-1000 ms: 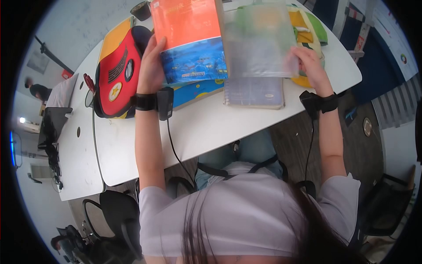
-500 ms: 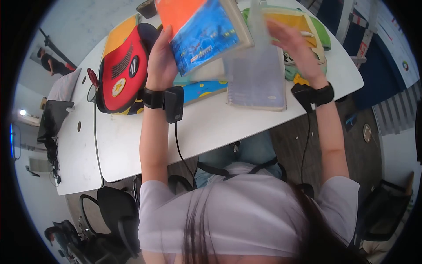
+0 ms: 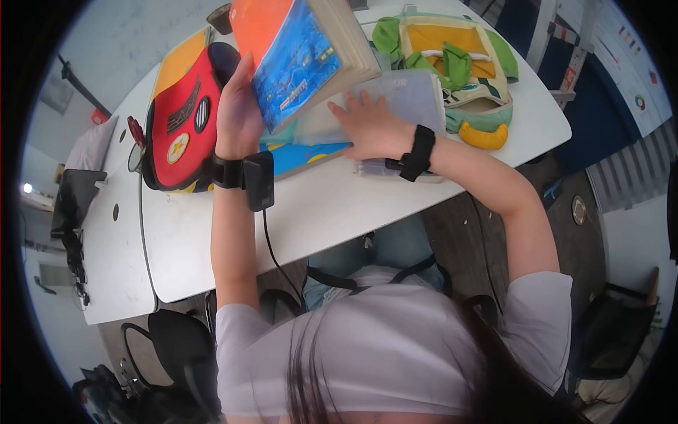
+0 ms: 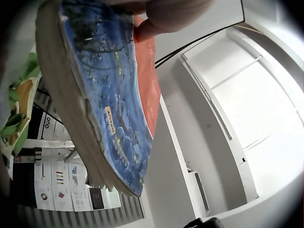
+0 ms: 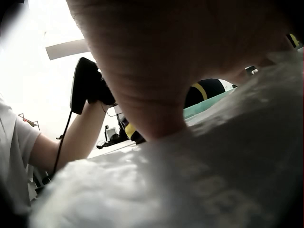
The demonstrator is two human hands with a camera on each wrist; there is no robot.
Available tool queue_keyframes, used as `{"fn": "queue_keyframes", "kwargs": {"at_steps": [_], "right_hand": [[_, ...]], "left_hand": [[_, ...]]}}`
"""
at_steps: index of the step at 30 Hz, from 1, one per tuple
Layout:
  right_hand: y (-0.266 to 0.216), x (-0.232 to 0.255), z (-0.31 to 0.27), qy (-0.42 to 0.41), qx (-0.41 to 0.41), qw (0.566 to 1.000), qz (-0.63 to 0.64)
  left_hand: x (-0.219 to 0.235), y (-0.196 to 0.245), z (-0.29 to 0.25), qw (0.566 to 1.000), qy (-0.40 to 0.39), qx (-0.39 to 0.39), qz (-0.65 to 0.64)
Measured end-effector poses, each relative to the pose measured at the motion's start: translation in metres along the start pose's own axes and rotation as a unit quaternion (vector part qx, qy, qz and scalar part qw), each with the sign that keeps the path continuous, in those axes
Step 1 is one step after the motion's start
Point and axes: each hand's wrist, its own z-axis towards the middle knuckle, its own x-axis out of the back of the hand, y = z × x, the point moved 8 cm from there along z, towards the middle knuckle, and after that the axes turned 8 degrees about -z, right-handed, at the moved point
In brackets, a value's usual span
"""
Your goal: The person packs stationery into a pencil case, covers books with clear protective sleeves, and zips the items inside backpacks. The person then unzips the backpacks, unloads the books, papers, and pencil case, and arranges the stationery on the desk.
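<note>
My left hand [image 3: 239, 116] grips a thick book [image 3: 293, 67] with an orange and blue cover, its thumb on the front. The book is raised and tilted above the table, and its page edges show at the right. In the left wrist view the book's blue cover [image 4: 111, 104] and wavy pages fill the left half. My right hand [image 3: 374, 131], fingers spread, rests on clear plastic [image 3: 318, 126] beside a purple notebook [image 3: 420, 106]. The right wrist view shows the palm [image 5: 156, 61] low over a crinkled plastic sheet [image 5: 114, 185]. A blue book [image 3: 293, 160] lies partly underneath.
A red bag [image 3: 180, 120] with a star badge stands at the left, a yellow-orange folder [image 3: 180, 63] behind it. A green and cream bag [image 3: 466, 63] lies at the right with a yellow piece [image 3: 484, 136]. A dark pot [image 3: 220, 20] sits at the back of the white table [image 3: 198, 233].
My right hand has let go of the upright clear plastic and moved left and down onto the plastic on the table. The book in my left hand has tilted, showing its page edges.
</note>
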Motion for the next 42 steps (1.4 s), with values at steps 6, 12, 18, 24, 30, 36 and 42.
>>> {"fn": "queue_keyframes", "kwargs": {"at_steps": [6,12,18,24,30,36,42], "right_hand": [[0.067,0.057,-0.020,0.284,-0.031,0.942,0.175],[0.246,0.046,-0.053,0.451,-0.150,0.616,0.628],[0.324,-0.048,-0.081,0.412,-0.312,0.514,0.685],[0.313,-0.013,-0.137,0.612,-0.469,0.636,0.020],[0.161,0.050,-0.051,0.183,-0.168,0.533,0.809],[0.227,0.017,-0.047,0.281,-0.118,0.656,0.690],[0.310,0.024,-0.083,0.436,-0.153,0.652,0.601]], "left_hand": [[0.014,0.005,-0.001,0.996,0.077,-0.033,0.038],[0.013,-0.001,0.002,0.994,0.069,-0.043,0.068],[0.006,-0.018,0.009,0.980,0.100,-0.083,0.153],[0.010,-0.048,0.031,0.975,0.125,-0.069,0.172],[0.022,-0.081,0.086,0.980,0.072,-0.025,0.182],[-0.003,-0.099,0.087,0.971,-0.018,0.023,0.239],[0.028,-0.103,0.037,0.553,0.042,0.171,0.814]]}}
